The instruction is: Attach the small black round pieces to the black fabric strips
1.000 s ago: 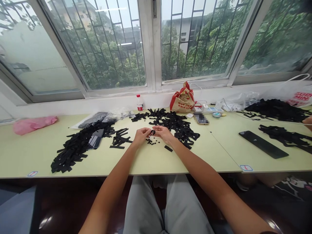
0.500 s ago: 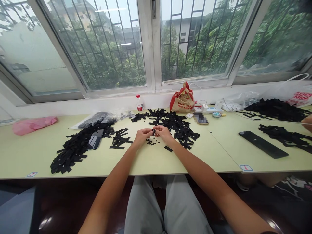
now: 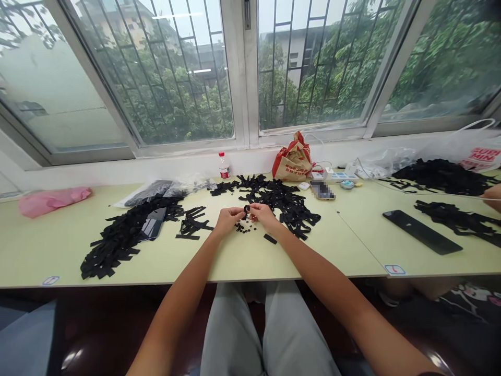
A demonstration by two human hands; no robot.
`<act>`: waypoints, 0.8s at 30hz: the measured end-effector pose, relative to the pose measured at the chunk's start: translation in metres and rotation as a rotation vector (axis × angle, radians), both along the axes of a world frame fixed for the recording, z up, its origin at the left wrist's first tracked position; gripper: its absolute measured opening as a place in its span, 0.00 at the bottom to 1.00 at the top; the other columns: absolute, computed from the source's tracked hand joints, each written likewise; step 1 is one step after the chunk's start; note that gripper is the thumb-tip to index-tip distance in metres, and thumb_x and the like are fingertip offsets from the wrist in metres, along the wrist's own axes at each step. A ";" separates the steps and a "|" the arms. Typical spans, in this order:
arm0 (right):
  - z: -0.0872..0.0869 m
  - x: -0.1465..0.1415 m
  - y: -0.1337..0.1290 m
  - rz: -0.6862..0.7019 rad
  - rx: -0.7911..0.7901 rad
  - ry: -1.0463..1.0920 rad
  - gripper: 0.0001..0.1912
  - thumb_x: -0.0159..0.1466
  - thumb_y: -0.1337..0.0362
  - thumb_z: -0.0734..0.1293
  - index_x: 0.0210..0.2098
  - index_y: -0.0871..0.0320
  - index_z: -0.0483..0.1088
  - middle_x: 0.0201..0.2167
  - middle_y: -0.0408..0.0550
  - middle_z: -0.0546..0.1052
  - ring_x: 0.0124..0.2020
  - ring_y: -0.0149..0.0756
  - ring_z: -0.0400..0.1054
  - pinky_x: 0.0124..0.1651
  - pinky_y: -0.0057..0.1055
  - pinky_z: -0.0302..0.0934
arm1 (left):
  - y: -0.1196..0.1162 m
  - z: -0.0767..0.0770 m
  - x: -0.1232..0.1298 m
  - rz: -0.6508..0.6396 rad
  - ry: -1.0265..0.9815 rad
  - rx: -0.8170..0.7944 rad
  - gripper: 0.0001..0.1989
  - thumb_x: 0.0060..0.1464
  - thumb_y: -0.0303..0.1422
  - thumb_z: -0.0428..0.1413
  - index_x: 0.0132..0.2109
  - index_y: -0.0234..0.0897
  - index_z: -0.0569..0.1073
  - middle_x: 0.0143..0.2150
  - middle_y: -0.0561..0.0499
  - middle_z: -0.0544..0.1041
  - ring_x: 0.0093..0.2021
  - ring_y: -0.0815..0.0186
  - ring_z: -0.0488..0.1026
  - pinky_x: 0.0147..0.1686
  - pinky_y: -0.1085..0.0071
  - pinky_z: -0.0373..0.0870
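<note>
My left hand (image 3: 229, 219) and my right hand (image 3: 264, 216) meet over the middle of the table. Between their fingertips they pinch a small black fabric strip (image 3: 246, 210), bent into a loop. Fine detail on it is too small to make out. Below the hands, small black rings (image 3: 243, 228) lie scattered. A single flat black strip (image 3: 270, 238) rests beside my right wrist. Beyond and to the right spreads a loose pile of black strips (image 3: 291, 203). A smaller group of strips (image 3: 192, 223) is left of my left hand.
A long heap of black strips (image 3: 113, 243) covers the left, with a dark phone-like slab (image 3: 153, 223) on it. At the back stand a red-capped bottle (image 3: 224, 166) and a paper bag (image 3: 291, 163). A black phone (image 3: 422, 231) lies right, near another person's hand (image 3: 492, 197).
The black strip between my fingertips now shows more of a loop, and my fingers have shifted slightly. Everything else on the table stays put.
</note>
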State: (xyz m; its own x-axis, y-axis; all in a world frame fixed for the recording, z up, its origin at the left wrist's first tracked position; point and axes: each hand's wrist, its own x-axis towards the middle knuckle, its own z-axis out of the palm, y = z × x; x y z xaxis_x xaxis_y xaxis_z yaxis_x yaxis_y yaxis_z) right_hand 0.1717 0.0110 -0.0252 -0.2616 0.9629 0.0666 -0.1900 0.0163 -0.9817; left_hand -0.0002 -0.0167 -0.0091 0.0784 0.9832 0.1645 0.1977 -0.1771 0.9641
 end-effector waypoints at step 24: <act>0.003 0.002 0.000 -0.018 0.026 0.016 0.18 0.51 0.53 0.75 0.33 0.60 0.75 0.25 0.44 0.75 0.23 0.28 0.67 0.25 0.25 0.59 | -0.003 0.007 0.000 -0.034 -0.036 -0.034 0.18 0.44 0.43 0.67 0.38 0.33 0.82 0.25 0.50 0.76 0.26 0.69 0.67 0.29 0.71 0.64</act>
State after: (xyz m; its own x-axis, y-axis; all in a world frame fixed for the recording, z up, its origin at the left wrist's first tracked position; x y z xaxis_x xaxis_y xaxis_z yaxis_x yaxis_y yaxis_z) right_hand 0.1737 0.0108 -0.0218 -0.2427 0.9654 0.0955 -0.2048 0.0452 -0.9778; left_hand 0.0003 -0.0195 -0.0022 0.1061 0.9853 0.1340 0.1574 -0.1497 0.9761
